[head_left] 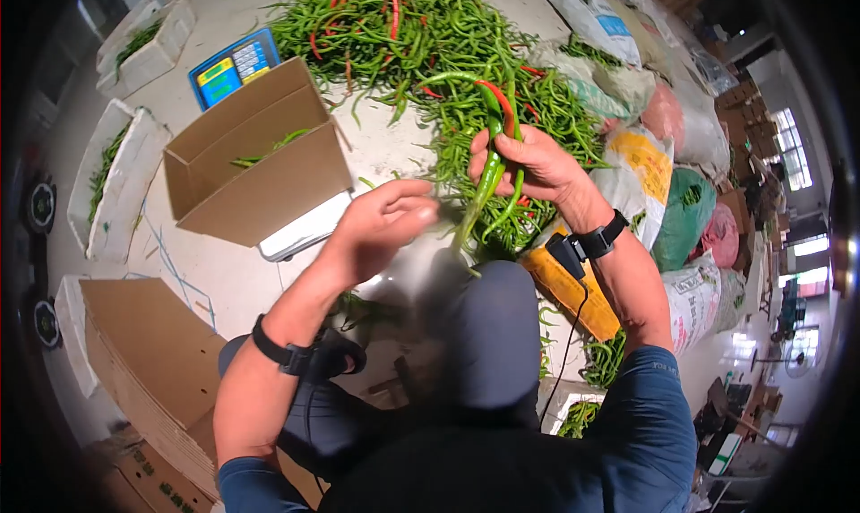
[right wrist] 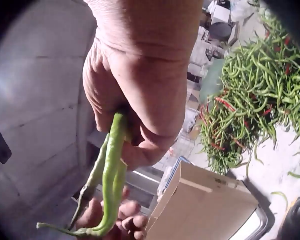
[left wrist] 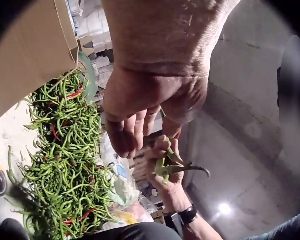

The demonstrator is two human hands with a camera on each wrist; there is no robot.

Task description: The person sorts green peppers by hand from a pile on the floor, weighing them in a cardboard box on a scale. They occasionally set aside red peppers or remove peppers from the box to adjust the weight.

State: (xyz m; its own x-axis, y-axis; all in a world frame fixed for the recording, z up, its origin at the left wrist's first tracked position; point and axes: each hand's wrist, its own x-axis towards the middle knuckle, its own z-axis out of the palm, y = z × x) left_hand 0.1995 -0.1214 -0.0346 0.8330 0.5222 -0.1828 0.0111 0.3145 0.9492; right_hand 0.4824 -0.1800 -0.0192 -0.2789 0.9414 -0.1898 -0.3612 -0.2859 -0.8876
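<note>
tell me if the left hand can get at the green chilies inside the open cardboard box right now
Probably yes: the left hand looks empty near the open-topped cardboard box, and only its near wall stands before the green chilies.

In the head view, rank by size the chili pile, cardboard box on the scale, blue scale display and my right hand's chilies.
Largest: chili pile
Next: cardboard box
Too alike to rank: blue scale display, held chilies

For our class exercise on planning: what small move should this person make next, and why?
Probably carry the peppers in the right hand over to the box and lay them inside. That hand grips a small bunch, the left hand looks empty, and the box is open, with only a few green peppers visible in it.
</note>
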